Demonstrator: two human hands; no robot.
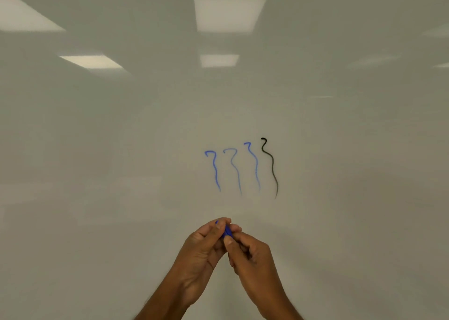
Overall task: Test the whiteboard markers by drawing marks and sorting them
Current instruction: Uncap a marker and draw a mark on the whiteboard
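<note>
Low against the whiteboard (97,137), two hands meet on a blue marker (227,231).
The left hand (204,249) and right hand (252,254) each pinch it with curled fingers, mostly hiding it; above stand three blue squiggles (231,161) and, rightmost, a black squiggle (269,165).

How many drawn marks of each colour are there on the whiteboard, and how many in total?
Blue marks: 3
Black mark: 1
Total: 4
</note>
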